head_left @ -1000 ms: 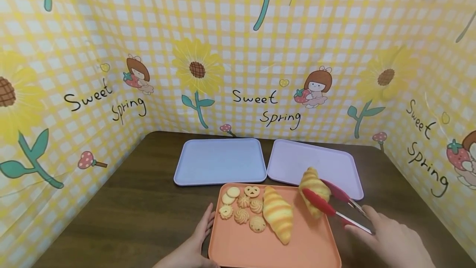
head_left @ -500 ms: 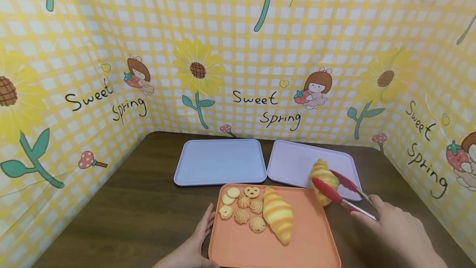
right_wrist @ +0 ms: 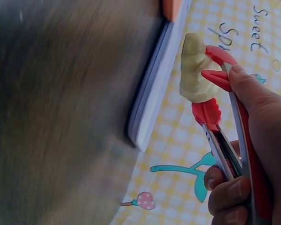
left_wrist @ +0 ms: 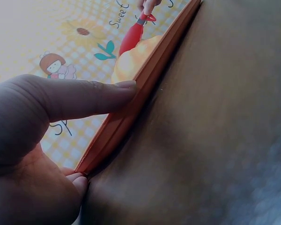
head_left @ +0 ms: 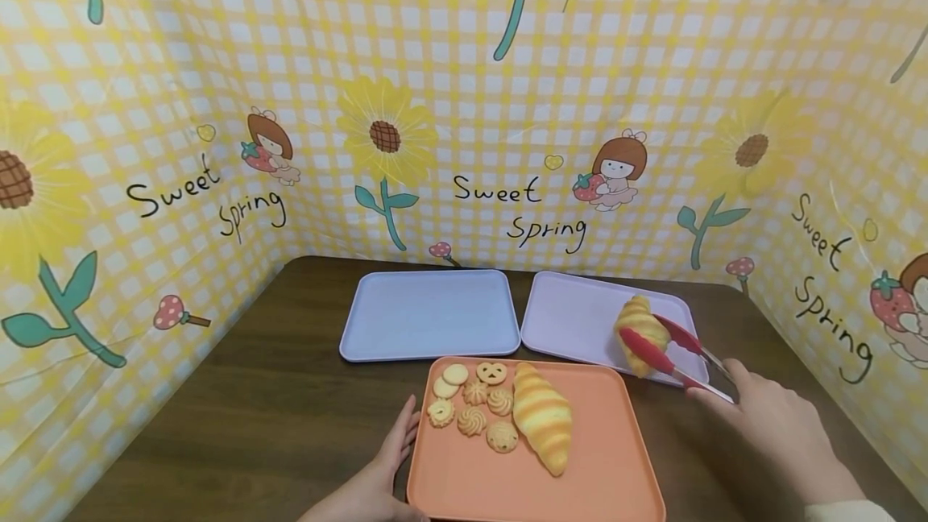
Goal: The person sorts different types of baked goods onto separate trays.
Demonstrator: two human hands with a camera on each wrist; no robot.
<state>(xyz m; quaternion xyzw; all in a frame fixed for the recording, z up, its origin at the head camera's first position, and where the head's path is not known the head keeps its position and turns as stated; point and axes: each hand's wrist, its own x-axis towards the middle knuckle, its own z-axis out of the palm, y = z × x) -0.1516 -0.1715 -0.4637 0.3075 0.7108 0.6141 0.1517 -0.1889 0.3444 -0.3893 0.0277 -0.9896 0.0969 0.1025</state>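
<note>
past the far right corner of the orange tray (head_left: 602,457), a croissant (head_left: 640,322) sits between the red tips of the tongs (head_left: 648,353), over the purple tray (head_left: 573,316); whether it touches that tray is hard to tell, though the right wrist view suggests it hangs clear. its long axis runs roughly front to back, across the tongs, and it lies ahead and to the left of the right hand (head_left: 772,429), the nearer one, whose fingers curl round the handles. the left hand (head_left: 377,474) is at the near left corner of the orange tray, fingers fairly straight along its side, thumb on its edge. on the orange tray a second croissant (head_left: 542,419) lies slantwise near the middle, cookies (head_left: 472,422) clustered toward its far left corner. the blue tray (head_left: 435,316) is behind it, to the left.
</note>
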